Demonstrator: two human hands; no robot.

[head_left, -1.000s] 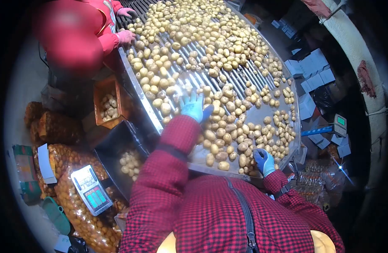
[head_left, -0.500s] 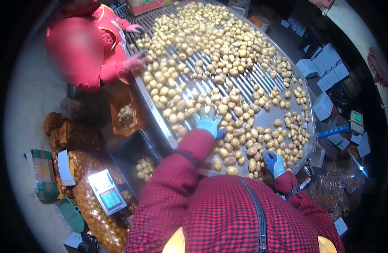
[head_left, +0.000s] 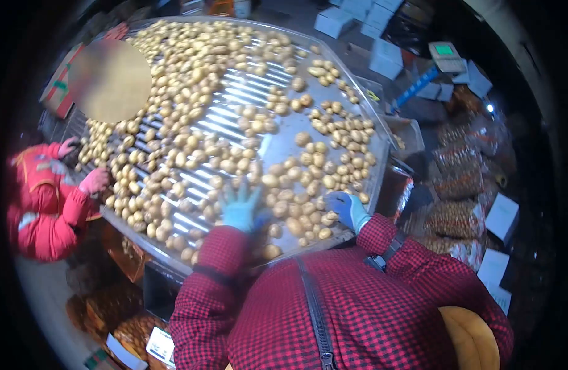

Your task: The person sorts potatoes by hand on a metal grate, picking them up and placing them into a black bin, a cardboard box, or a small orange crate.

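Note:
My left hand (head_left: 239, 206), in a light blue glove with a darker blue patch, lies over the potatoes (head_left: 231, 163) near the front edge of the sorting table. Its fingers are spread and slightly blurred, and nothing shows in its grip. Farther right, my right hand (head_left: 350, 211) wears a blue glove. Its fingers curl inward against small potatoes (head_left: 329, 218) by the table's right front corner. What lies under those fingers is hidden. Loose potatoes cover much of the slatted metal surface (head_left: 225, 120) and part of the smooth metal plate (head_left: 282, 143).
At the left, a person in red with pink gloves (head_left: 94, 181) reaches over the table edge. A carton (head_left: 63, 86) stands at the far left. White boxes (head_left: 385, 58), a scale (head_left: 447, 57) and bagged potatoes (head_left: 455, 219) lie to the right. Another scale (head_left: 161, 345) is below left.
The view has swung to the right, so the table and the other person appear farther left. My left hand remains spread over potatoes; my right hand remains curled near the front right corner.

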